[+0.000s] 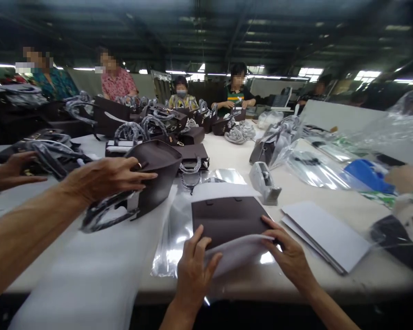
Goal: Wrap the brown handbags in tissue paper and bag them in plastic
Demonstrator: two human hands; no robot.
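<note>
A dark brown flat bag lies in front of me, on clear plastic film. White sheet material covers its near edge, and another white piece shows along its far edge. My left hand rests at the bag's near left corner, fingers apart, touching the white sheet. On the right, my right hand pinches the white sheet's corner between thumb and fingers, with one finger reaching onto the bag's right edge.
Another person's hand holds a brown bag at left. A tape dispenser stands beyond my right hand, near a white stack. Many wrapped-handle bags fill the table's far left. Several people are across the table.
</note>
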